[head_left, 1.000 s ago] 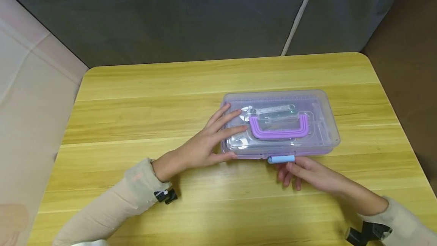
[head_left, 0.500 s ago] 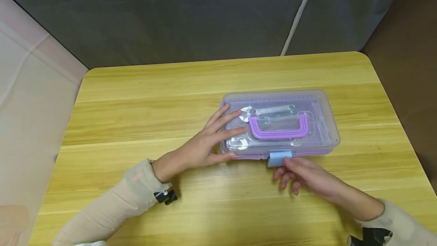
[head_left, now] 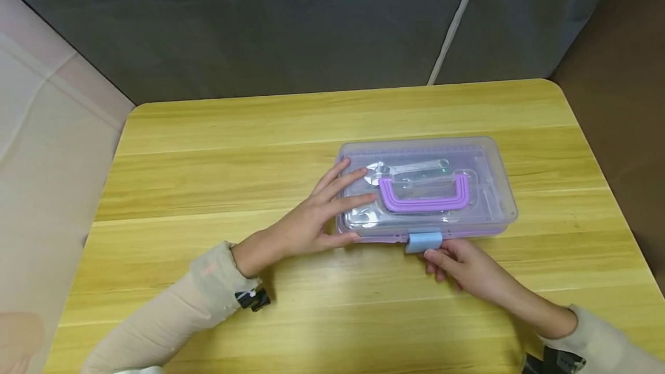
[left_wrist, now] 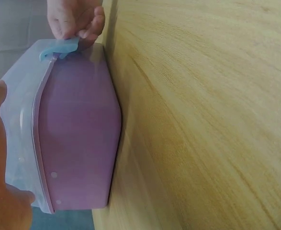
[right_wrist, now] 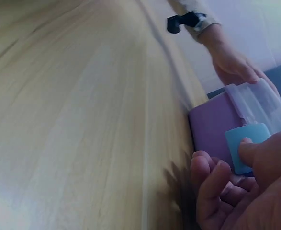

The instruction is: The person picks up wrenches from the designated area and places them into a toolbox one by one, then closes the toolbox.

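Note:
A purple plastic toolbox with a clear lid sits on the table, lid down. Through the lid an adjustable wrench shows beside the purple carry handle. My left hand rests with spread, straight fingers on the lid's left end, its thumb at the front edge. At the front of the box, my right hand pinches the light blue latch. In the right wrist view the thumb lies on the latch, with the other fingers curled below it. The latch stands tilted out from the purple wall.
The wooden table extends around the box. A dark grey curtain hangs behind the far edge, a pale curtain on the left, and a brown panel rises on the right.
The blue latch has swung from edge-on to showing its broad face. My right hand has shifted with it, staying at the latch. The left hand and the box have kept still.

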The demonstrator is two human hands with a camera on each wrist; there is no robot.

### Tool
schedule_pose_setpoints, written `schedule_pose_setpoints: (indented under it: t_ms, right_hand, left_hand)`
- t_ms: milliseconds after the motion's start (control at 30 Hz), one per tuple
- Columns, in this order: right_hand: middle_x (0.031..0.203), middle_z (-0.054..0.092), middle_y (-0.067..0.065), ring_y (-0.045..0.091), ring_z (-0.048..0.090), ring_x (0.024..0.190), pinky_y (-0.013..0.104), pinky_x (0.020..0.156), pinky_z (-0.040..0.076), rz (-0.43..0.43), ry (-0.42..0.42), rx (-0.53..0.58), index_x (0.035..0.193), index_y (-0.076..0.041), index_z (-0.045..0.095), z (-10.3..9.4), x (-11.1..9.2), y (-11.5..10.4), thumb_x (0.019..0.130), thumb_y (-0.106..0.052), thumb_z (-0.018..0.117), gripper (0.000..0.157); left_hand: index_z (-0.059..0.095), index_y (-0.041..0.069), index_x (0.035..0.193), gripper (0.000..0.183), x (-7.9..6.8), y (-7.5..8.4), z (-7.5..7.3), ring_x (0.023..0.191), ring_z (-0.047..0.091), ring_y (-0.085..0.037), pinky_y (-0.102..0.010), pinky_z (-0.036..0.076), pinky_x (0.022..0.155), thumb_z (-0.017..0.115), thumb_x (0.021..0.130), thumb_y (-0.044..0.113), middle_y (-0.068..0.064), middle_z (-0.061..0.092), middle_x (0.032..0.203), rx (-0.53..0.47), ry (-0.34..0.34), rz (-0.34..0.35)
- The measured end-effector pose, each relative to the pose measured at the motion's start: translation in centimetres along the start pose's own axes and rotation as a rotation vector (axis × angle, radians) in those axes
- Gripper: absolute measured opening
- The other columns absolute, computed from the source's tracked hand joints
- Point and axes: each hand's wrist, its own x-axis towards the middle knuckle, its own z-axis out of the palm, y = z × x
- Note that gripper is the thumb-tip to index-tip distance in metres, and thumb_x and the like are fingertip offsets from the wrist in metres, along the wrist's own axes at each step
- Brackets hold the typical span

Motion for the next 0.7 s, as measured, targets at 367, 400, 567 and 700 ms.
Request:
schedule_pose_setpoints:
  t_ms: [367,400,567,700]
  right_hand:
    - [0.076,0.062,-0.013,0.002,0.053,0.066,0.028,0.064,0.05,-0.224,0.287,-0.486,0.082,-0.021,0.071,0.44,0.12,0.61,0.102,-0.022,0.064,0.021]
    - [0.081,0.064,-0.012,0.003,0.052,0.069,0.029,0.066,0.05,-0.222,0.296,-0.497,0.086,-0.021,0.073,0.45,0.1,0.59,0.102,-0.024,0.064,0.019]
    - [0.081,0.065,-0.006,0.008,0.055,0.071,0.03,0.068,0.05,-0.134,0.222,-0.373,0.09,-0.015,0.073,0.51,0.05,0.37,0.104,-0.029,0.06,0.024]
    - [0.069,0.059,-0.005,0.008,0.055,0.062,0.028,0.06,0.049,-0.098,0.161,-0.25,0.089,-0.012,0.07,0.45,0.01,0.52,0.105,-0.028,0.058,0.025]
  left_hand:
    - [0.054,0.015,0.147,0.065,0.13,0.04,0.06,0.155,0.004,-0.038,-0.061,0.016,0.12,0.078,0.091,0.033,-0.011,0.024,0.166,-0.004,0.007,0.009]
    - [0.054,0.015,0.147,0.064,0.13,0.04,0.05,0.155,0.004,-0.038,-0.061,0.016,0.12,0.078,0.091,0.033,-0.011,0.024,0.166,-0.004,0.008,0.008]
    - [0.054,0.015,0.147,0.064,0.04,0.0,0.02,0.155,0.004,-0.038,-0.061,0.015,0.12,0.078,0.091,0.034,-0.009,0.023,0.167,0.001,0.006,0.003]
    - [0.054,0.015,0.147,0.064,0.0,-0.04,0.06,0.155,0.003,-0.038,-0.061,0.015,0.12,0.078,0.091,0.034,-0.009,0.023,0.167,0.002,0.002,-0.004]
